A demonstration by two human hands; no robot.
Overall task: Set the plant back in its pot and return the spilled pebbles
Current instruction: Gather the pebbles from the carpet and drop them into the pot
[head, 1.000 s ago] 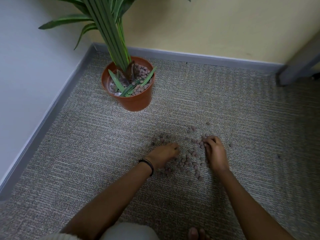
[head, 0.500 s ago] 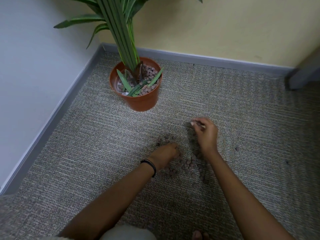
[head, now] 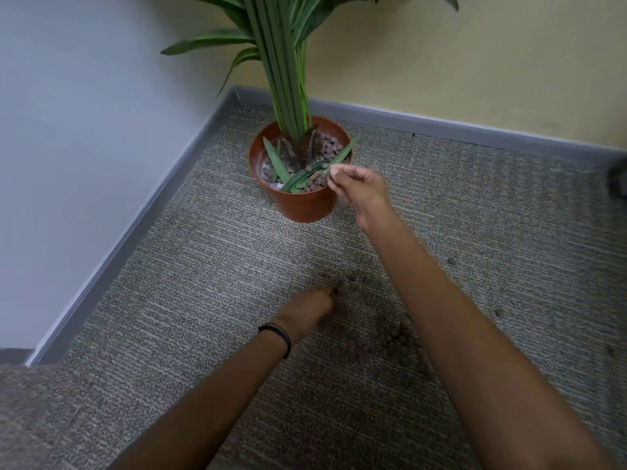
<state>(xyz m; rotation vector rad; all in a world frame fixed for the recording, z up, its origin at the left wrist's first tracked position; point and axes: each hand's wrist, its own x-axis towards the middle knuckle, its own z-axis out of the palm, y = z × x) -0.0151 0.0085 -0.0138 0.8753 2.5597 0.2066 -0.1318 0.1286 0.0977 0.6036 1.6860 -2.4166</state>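
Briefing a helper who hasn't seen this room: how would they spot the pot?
Look to the floor corner where the two walls meet. The pot stands there on the carpet. It is the only terracotta-orange thing, with tall green stems rising from it.

i can't tell what my right hand (head: 356,188) pinches at the pot (head: 302,206) rim; the fingertips (head: 334,171) cover it. my left hand (head: 307,310) is blurred, its fingers curled under and hidden. the plant (head: 285,62) runs off the top edge. my right forearm covers part of the smeared pebbles (head: 397,335).
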